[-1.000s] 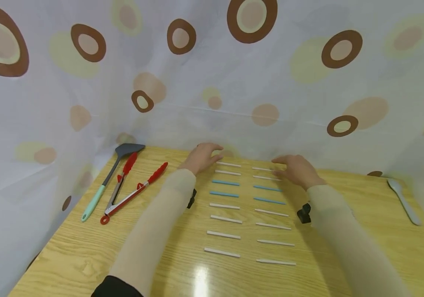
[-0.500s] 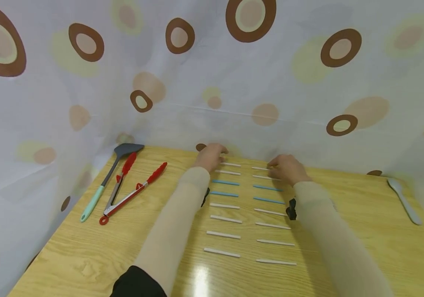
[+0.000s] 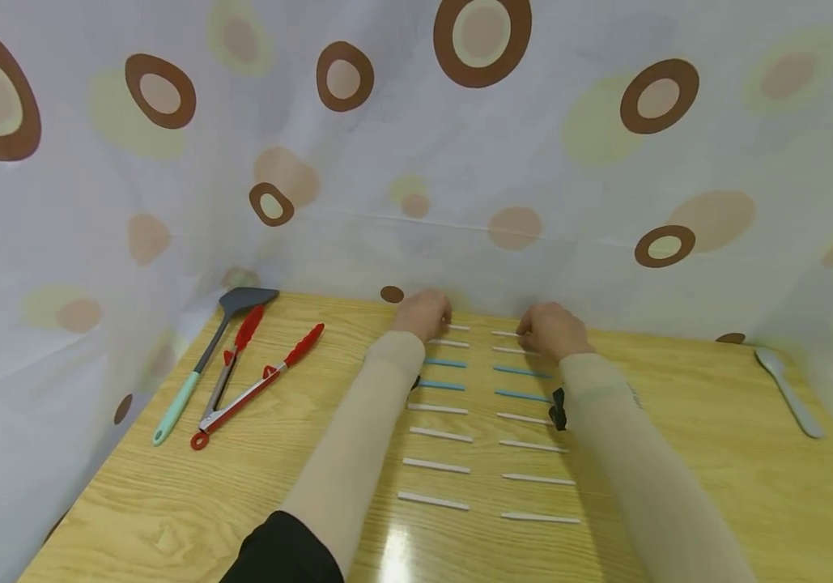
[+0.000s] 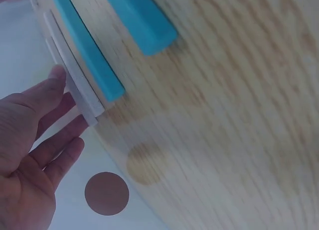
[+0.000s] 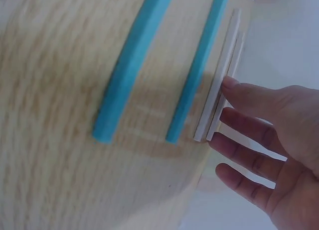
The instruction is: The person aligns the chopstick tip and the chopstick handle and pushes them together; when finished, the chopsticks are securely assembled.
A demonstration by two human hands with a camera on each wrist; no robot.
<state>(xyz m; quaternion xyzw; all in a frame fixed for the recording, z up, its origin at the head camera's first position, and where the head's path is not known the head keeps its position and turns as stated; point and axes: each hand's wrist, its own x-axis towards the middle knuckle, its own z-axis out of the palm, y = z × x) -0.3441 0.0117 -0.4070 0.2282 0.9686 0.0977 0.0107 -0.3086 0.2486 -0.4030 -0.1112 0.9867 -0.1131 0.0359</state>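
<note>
My left hand (image 3: 423, 314) is at the far end of the left column of thin sticks. Its thumb and fingers pinch the farthest white stick (image 4: 85, 105), thumb on one side, fingertips on the other. In the right column, my right hand (image 3: 553, 330) pinches the farthest white stick (image 5: 217, 118) near its outer end. A second white stick (image 5: 207, 115) lies close beside that one. Beside the left hand's stick is another white stick (image 4: 82, 80), then a blue stick (image 4: 94, 60). My hands hide parts of the far sticks in the head view.
Several more white sticks (image 3: 436, 465) and blue sticks (image 3: 521, 372) lie in two columns on the wooden table (image 3: 132, 502). To the left are a spatula (image 3: 201, 364) and red-tipped tongs (image 3: 256, 393). A grey spoon (image 3: 789, 393) lies far right. A patterned curtain (image 3: 401, 146) borders the back.
Both hands have moved inward, the left one rightward and the right one leftward, and their fingers have closed on the farthest white sticks. The head view has shifted slightly.
</note>
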